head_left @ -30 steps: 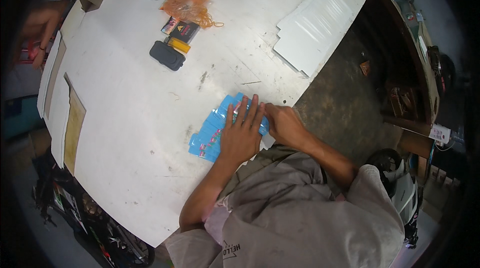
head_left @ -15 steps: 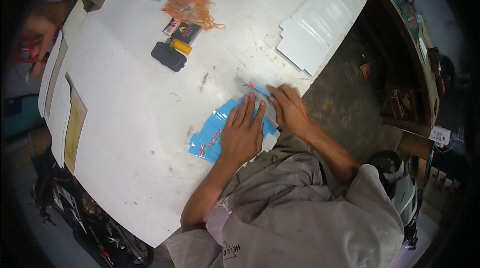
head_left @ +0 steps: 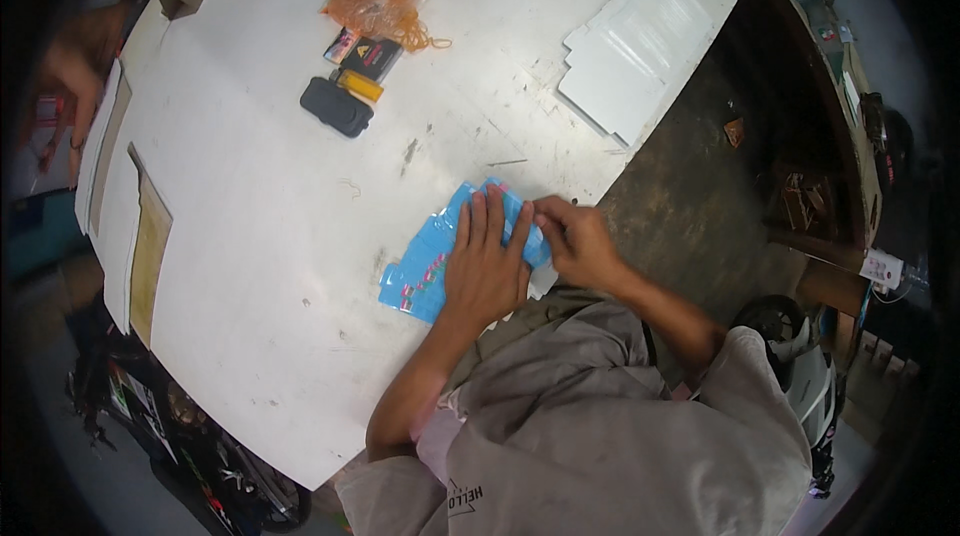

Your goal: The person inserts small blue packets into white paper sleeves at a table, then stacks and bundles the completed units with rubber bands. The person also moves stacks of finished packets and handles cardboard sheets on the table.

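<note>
A blue flat packet (head_left: 425, 271) with small pink and white marks lies on the white table (head_left: 270, 236) near its front edge. My left hand (head_left: 487, 271) lies flat on top of it, fingers spread and pointing away from me. My right hand (head_left: 578, 241) is at the packet's far right corner, its fingers curled and pinching the edge there. Much of the packet is hidden under my left hand.
Farther back lie a black case (head_left: 336, 106), a small black and yellow box (head_left: 366, 58) and an orange bag (head_left: 380, 8). Flat white cardboard blanks (head_left: 632, 56) sit at the right edge. Brown card strips (head_left: 150, 246) are at the left. Another person's hand (head_left: 75, 66) is at far left.
My right hand has slid from the packet's right side up to its far corner and closed its fingers on the edge. My left hand has stayed pressed on the packet.
</note>
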A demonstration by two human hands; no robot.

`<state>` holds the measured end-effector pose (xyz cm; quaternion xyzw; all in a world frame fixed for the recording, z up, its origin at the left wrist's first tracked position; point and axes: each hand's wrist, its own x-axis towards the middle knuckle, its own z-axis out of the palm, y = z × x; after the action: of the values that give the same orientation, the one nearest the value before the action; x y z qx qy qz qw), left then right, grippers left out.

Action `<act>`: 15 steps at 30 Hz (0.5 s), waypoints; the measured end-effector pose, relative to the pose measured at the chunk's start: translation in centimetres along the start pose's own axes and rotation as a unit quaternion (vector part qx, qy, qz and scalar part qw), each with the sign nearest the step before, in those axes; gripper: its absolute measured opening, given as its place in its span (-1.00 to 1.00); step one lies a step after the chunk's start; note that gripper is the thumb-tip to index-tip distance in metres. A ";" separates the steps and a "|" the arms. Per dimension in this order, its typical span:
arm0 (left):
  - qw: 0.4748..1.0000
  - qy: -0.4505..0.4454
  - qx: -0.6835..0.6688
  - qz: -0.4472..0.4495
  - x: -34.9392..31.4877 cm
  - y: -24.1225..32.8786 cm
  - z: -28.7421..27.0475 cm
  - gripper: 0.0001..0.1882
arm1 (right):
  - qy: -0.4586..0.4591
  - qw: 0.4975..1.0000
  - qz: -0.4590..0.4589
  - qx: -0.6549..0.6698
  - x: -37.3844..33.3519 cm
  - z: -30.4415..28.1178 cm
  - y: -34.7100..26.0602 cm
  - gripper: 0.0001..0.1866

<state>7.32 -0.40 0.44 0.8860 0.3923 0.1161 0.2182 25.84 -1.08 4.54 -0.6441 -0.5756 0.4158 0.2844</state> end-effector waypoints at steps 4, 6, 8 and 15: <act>0.998 -0.022 0.053 0.016 1.2 -0.3 -1.0 -0.15 | 0.094 0.986 -0.112 -0.083 -0.8 1.3 1.2 -0.84; 0.999 -0.024 -0.032 -0.016 1.1 0.3 -1.8 -0.10 | 0.140 0.970 -0.155 -0.127 -2.3 0.8 0.7 -0.82; 0.998 -0.031 -0.058 -0.018 1.5 0.4 -2.2 -0.07 | 0.105 0.955 -0.229 -0.157 -3.6 2.0 2.4 -0.77; 0.997 -0.068 0.036 -0.007 1.8 -0.3 -1.4 -0.08 | 0.193 0.935 -0.200 -0.218 2.5 -4.7 4.0 -0.62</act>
<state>7.72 1.54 1.61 0.8965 0.3863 0.0395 0.2131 31.86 1.17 2.97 -0.6296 -0.7033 0.0819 0.3198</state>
